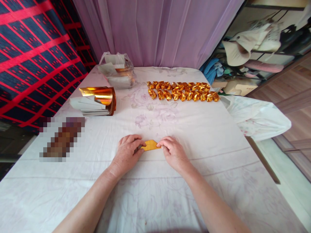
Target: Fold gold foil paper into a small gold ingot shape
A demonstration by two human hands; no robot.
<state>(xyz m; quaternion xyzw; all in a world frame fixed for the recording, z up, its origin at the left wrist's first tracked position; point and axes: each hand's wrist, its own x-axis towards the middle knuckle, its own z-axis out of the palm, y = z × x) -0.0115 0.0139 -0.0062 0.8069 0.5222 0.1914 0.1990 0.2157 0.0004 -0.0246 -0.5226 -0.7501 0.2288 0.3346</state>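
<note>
A small strip of folded gold paper (151,145) lies low over the table between my two hands, its ends narrowing to angled points. My left hand (130,149) pinches its left end between thumb and fingers. At the right tip, the thumb and forefinger of my right hand (173,149) are closed on the same paper. Farther back stand two rows of folded gold foil pieces (182,95), shiny and faceted. To the left is a curled stack of gold foil sheets (98,96) with white backs.
A clear plastic bag (118,72) with more sheets sits at the back left of the cloth-covered table (206,136). A blurred-out item (63,139) lies at the left edge. Beyond the right edge are a white plastic bag (262,116) and shelves holding a cap (239,48).
</note>
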